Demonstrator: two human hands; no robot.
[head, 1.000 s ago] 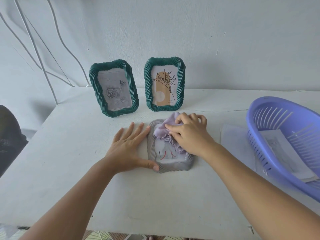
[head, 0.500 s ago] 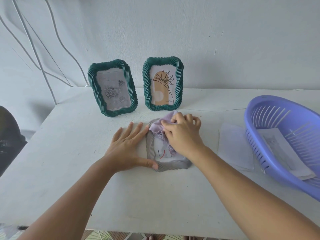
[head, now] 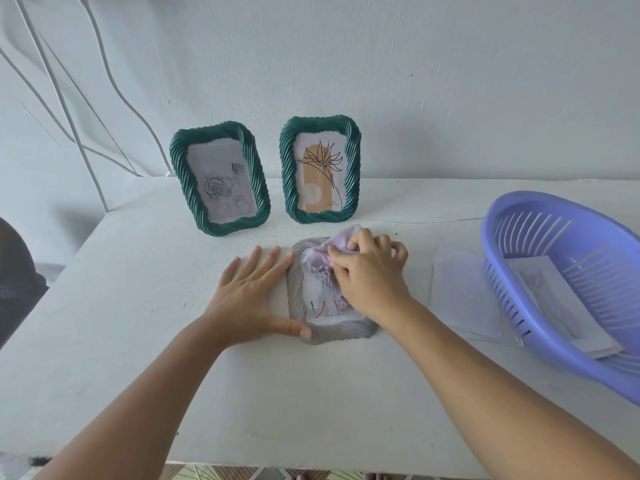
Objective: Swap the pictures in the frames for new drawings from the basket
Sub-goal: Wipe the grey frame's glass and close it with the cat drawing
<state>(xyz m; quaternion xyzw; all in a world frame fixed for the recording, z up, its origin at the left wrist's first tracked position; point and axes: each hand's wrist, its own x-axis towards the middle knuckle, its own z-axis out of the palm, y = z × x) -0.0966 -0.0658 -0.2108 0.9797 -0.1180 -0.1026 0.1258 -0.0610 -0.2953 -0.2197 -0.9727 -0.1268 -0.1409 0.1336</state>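
A grey ribbed picture frame (head: 298,292) lies flat on the white table (head: 138,323), face up, with a drawing of red and black lines showing under the glass. My left hand (head: 251,296) rests flat beside its left edge, thumb against the lower corner. My right hand (head: 370,275) grips a crumpled lilac cloth (head: 320,268) and presses it on the frame's glass. Two green twisted frames stand behind: the left frame (head: 220,178) shows a grey rose drawing, the right frame (head: 320,169) a flower on a tan arch. A purple basket (head: 568,285) at the right holds drawings (head: 554,296).
A loose white sheet (head: 464,296) lies flat between the grey frame and the basket. The wall rises just behind the standing frames. White cables run down the wall at the left. A dark object (head: 17,282) sits beyond the table's left edge.
My right hand with the cloth has shifted slightly up and left over the frame's glass, then back a little. The left hand and the frames have stayed put.
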